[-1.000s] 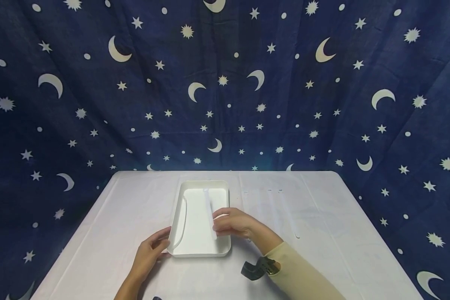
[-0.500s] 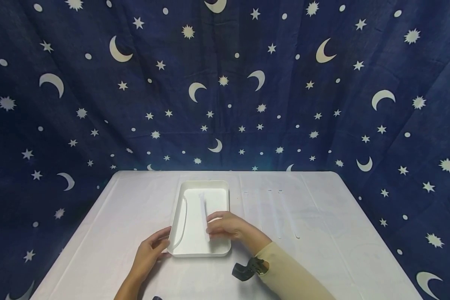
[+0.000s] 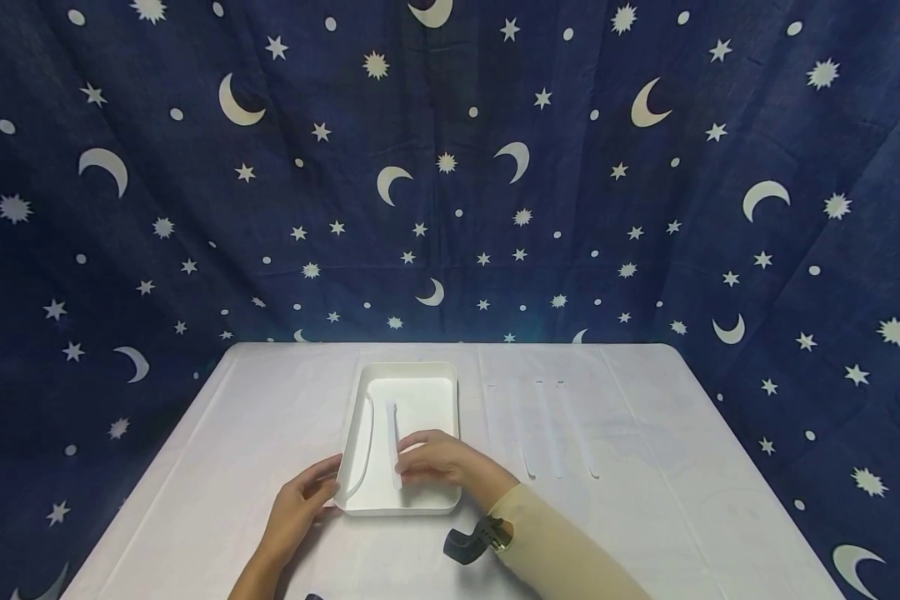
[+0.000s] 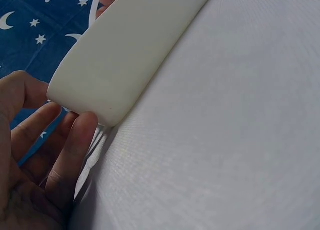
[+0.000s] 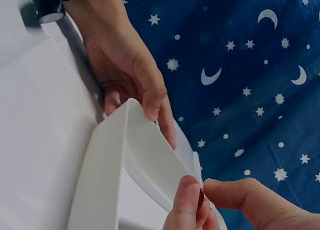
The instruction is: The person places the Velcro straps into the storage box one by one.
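A white rectangular tray [image 3: 429, 402] lies on the table. My left hand [image 3: 298, 505] grips its near left corner, with the thumb and fingers on either side of the corner in the left wrist view. Over the inside of the tray, my right hand [image 3: 441, 460] pinches a long, narrow white strip-like piece [image 3: 392, 427] near its lower end; its exact kind cannot be made out. Along the tray's left side lies a thin curved white strip [image 3: 370, 435]. In the right wrist view the right thumb and fingertips [image 5: 186, 195] meet and mostly hide the held piece.
Several pale, slender strips [image 3: 548, 429] lie side by side on the white table cloth [image 3: 660, 517], right of the tray. Some carry small dark marks at their ends. A dark blue curtain [image 3: 450, 167] with moons and stars hangs behind the table.
My right hand has moved left and slightly nearer over the tray, carrying the white strip-like piece toward the curved strip. The left hand and tray have stayed in place.
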Available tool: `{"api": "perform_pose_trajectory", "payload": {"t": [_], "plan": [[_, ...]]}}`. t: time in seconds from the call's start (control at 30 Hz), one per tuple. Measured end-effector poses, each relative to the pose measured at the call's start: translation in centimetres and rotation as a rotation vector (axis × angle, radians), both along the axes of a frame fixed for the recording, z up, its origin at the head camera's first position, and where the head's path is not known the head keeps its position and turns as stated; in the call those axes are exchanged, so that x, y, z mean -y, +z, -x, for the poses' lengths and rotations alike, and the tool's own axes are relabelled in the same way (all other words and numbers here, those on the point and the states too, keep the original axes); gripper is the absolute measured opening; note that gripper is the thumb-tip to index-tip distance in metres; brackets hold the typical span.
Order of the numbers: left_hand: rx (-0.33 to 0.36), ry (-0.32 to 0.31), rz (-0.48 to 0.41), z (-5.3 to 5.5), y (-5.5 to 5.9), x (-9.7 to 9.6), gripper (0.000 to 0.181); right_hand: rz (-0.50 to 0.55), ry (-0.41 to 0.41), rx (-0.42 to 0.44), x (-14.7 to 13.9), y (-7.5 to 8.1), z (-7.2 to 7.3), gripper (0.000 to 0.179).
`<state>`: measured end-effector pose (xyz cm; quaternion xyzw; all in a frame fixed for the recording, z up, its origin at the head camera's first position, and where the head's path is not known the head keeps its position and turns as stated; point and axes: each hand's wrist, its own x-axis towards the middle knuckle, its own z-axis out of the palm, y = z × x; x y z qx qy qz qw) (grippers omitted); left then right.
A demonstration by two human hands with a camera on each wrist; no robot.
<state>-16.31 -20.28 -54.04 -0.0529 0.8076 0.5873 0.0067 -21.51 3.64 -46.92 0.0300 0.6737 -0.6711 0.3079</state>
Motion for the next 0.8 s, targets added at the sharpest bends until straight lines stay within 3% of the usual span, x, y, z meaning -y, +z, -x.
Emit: {"api": "perform_pose_trajectory", "payload": {"t": [0.37, 0.8], "plan": [[0.005, 0.004, 0.024, 0.0, -0.1, 0.0, 0.051, -0.011, -0.019, 0.017, 1.2, -1.3, 0.0, 0.037], [-0.005, -0.026, -0.004, 0.1, -0.1, 0.2, 0.052, -0.064, 0.001, -0.008, 2.9, -1.1, 0.2, 0.036]]}}
